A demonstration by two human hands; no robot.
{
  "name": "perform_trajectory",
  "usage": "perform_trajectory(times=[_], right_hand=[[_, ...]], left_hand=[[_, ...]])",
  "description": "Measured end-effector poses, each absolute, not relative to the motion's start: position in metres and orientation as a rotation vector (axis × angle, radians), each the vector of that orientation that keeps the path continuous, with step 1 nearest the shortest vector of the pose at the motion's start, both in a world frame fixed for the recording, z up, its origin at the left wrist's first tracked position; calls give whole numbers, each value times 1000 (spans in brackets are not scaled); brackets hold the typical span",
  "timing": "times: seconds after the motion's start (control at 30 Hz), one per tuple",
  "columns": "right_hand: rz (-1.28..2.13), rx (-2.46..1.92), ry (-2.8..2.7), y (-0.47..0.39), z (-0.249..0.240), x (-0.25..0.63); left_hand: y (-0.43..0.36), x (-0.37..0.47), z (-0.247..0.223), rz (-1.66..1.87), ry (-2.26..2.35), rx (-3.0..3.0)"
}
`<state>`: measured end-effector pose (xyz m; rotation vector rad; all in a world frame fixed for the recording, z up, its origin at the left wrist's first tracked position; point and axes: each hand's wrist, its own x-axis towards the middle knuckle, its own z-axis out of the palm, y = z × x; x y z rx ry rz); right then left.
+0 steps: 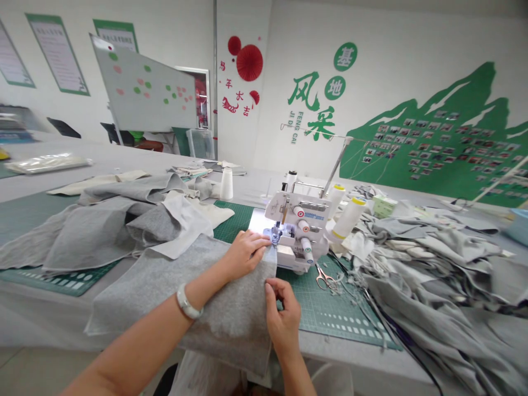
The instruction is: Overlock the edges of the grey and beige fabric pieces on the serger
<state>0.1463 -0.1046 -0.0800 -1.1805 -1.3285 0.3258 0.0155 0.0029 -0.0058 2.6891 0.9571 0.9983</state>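
Observation:
A piece of grey fabric (231, 294) runs up to the needle area of a white serger (299, 228), and its lower part hangs over the table's front edge. My left hand (246, 253) lies on the fabric with its fingers stretched toward the lit presser foot. Lower down, at the fabric's right edge, my right hand (282, 313) pinches the edge between thumb and forefinger. The far end of the fabric is hidden at the machine. Small scissors (325, 279) rest on the green cutting mat (342, 313), right of the serger.
Grey fabric pieces (107, 225) are heaped on the left. A larger pile of grey cloth (437, 275) covers the right side. Thread cones (348, 220) stand beside the machine, and a white cone (226, 184) is behind the left heap. Fabric scraps litter the mat near the scissors.

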Motion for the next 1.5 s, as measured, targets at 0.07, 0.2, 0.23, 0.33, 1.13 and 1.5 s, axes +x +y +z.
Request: perform_trajectory(times=[0.07, 0.2, 0.23, 0.33, 1.13, 1.5], right_hand=[[330, -1172, -1328, -106, -80, 146], [318, -1158, -1335, -107, -80, 147], [311, -1154, -1337, -107, -81, 147], [307, -1146, -1341, -106, -81, 148], [368, -1171, -1328, -105, -82, 148], [324, -1152, -1337, -105, -78, 148]], left_hand=[[2, 15, -4, 973, 962, 2698], [1, 14, -2, 930, 965, 2716], [0, 14, -1, 924, 968, 2718], [0, 14, 0, 909, 975, 2719], [3, 16, -5, 946, 950, 2729], [-1, 14, 3, 880, 967, 2724]])
